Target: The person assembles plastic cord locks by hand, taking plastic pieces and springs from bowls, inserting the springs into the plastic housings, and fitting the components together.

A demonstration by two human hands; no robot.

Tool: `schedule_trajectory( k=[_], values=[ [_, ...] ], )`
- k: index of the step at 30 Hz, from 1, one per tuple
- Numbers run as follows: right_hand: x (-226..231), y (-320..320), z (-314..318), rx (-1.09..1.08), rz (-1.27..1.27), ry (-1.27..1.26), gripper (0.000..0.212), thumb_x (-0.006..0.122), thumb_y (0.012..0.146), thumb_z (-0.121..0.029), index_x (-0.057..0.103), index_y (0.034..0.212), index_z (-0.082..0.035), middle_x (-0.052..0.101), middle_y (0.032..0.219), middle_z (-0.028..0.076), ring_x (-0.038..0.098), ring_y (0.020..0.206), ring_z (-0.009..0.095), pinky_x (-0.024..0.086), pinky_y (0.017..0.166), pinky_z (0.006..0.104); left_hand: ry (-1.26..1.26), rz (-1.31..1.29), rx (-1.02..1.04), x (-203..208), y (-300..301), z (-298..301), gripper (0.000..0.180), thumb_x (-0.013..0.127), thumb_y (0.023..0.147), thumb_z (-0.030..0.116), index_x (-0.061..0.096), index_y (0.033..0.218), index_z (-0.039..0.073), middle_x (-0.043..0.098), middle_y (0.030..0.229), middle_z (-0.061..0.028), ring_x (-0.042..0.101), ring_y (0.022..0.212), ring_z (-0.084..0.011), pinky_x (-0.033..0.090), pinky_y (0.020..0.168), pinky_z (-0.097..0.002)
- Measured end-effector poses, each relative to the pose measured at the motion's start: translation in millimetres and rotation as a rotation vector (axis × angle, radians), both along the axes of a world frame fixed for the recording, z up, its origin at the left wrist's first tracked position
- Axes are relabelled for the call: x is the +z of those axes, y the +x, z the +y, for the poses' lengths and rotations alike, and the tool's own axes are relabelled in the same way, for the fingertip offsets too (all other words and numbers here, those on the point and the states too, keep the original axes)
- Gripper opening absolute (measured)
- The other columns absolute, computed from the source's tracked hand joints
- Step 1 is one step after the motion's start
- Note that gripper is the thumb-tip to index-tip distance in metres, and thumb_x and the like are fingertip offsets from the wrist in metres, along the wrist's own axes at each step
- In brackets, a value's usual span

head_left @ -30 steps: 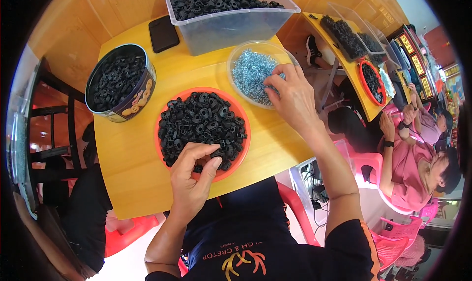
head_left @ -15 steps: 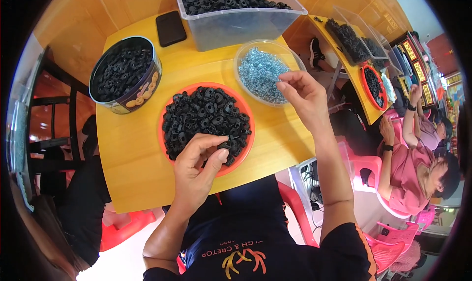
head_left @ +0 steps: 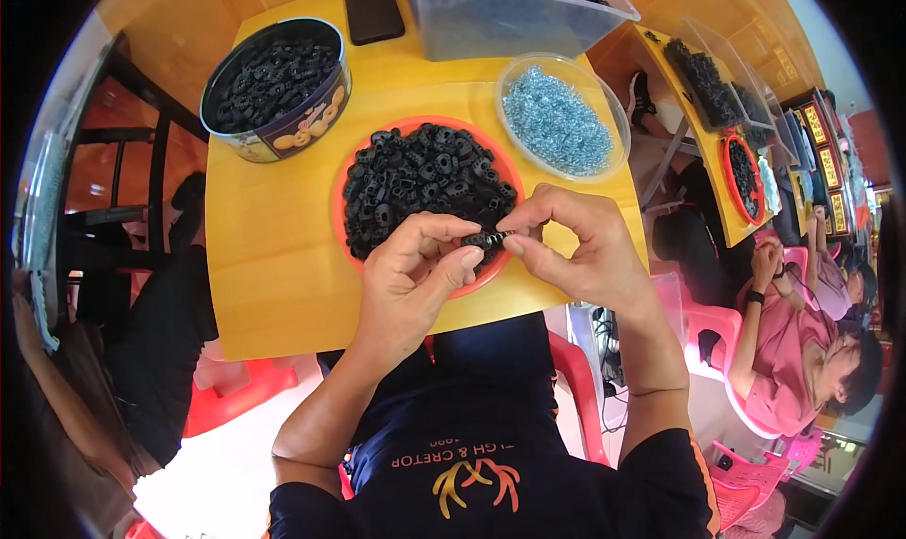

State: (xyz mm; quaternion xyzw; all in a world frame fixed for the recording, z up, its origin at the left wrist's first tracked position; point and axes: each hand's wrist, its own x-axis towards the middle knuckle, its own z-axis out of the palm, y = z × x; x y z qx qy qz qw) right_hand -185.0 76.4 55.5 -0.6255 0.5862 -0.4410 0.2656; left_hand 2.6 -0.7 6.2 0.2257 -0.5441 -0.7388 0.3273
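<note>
Above the near right rim of an orange-red bowl (head_left: 342,213), my two hands meet fingertip to fingertip. My left hand (head_left: 411,270) pinches a small black plastic part (head_left: 479,241) between thumb and fingers. My right hand (head_left: 590,251) is closed in a pinch at that part's right end, holding what looks like a tiny silvery spring (head_left: 505,238); fingertips partly cover it. Many similar black parts (head_left: 425,180) heap up in the bowl. Behind my right hand stands a round clear tub (head_left: 618,133) of small bluish-silver springs (head_left: 557,119).
A round tin (head_left: 274,147) of black parts is at the left of the yellow table (head_left: 274,284). A dark phone (head_left: 375,13) lies behind it, beside a large clear bin (head_left: 510,25). People (head_left: 793,350) sit at another table on the right.
My right hand has come from the tub of springs down and left to meet my left hand. My left hand has shifted right and slightly up in view. The view itself has shifted.
</note>
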Motion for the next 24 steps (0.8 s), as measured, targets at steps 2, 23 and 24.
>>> schedule_trajectory(
  k=[2, 23, 24],
  values=[
    [1.8, 1.9, 0.3, 0.007, 0.010, 0.018, 0.011, 0.070, 0.081, -0.001, 0.065, 0.091, 0.002, 0.064, 0.075, 0.008, 0.062, 0.066, 0.014, 0.050, 0.062, 0.0278, -0.053, 0.025, -0.019, -1.9, 2.3, 0.1, 0.017, 0.063, 0.091, 0.000, 0.061, 0.108, 0.000, 0.060, 0.089, -0.0021, 0.059, 0.078, -0.0062, 0.050, 0.070, -0.0219],
    [-22.7, 30.9, 30.3, 0.254, -0.505, 0.525, 0.017, 0.078, 0.078, -0.001, 0.063, 0.086, -0.001, 0.065, 0.083, 0.004, 0.064, 0.074, 0.011, 0.049, 0.066, 0.0239, -0.093, -0.038, -0.197, -22.8, 58.2, 30.9, 0.018, 0.067, 0.085, -0.004, 0.065, 0.103, 0.000, 0.065, 0.093, -0.0089, 0.065, 0.078, -0.0135, 0.053, 0.065, -0.0255],
    [-24.7, 33.1, 31.1, 0.237, -0.642, 0.620, 0.020, 0.079, 0.077, -0.001, 0.061, 0.085, -0.002, 0.064, 0.083, 0.004, 0.063, 0.072, 0.010, 0.049, 0.064, 0.0228, -0.030, 0.034, -0.267, -25.3, 60.2, 32.3, 0.018, 0.067, 0.086, -0.004, 0.065, 0.104, 0.000, 0.065, 0.094, -0.0090, 0.065, 0.077, -0.0138, 0.053, 0.065, -0.0254]
  ],
)
